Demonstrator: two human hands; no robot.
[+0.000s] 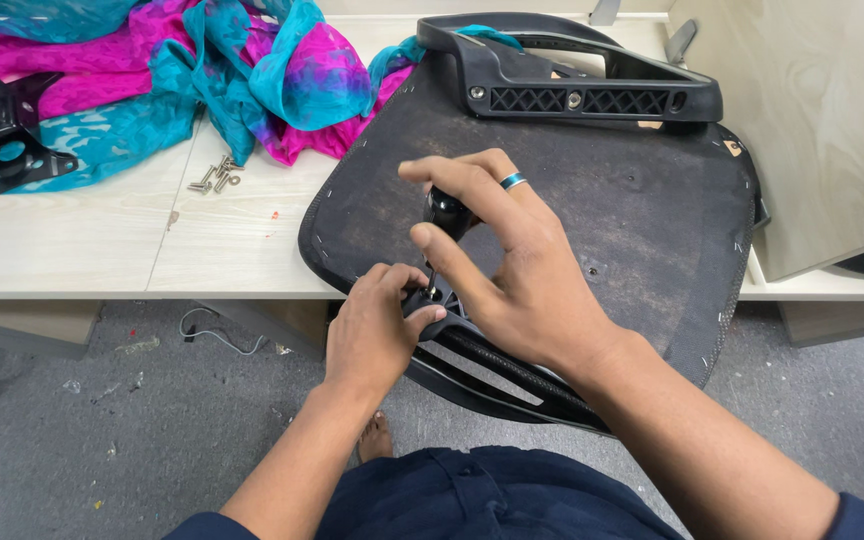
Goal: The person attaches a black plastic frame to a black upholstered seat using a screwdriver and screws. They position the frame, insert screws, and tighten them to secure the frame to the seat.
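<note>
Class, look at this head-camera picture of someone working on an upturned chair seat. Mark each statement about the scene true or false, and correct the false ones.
1. The right hand grips a black-handled screwdriver. True.
2. The left hand rests flat on the pale table, away from the seat. False: it pinches the black armrest bracket at the screwdriver's tip.
3. Loose screws lie on the table near the pink and teal cloth. True.
4. The chair seat lies on the floor. False: it lies on the table, overhanging its front edge.
5. A ring shows on the right hand. True.
</note>
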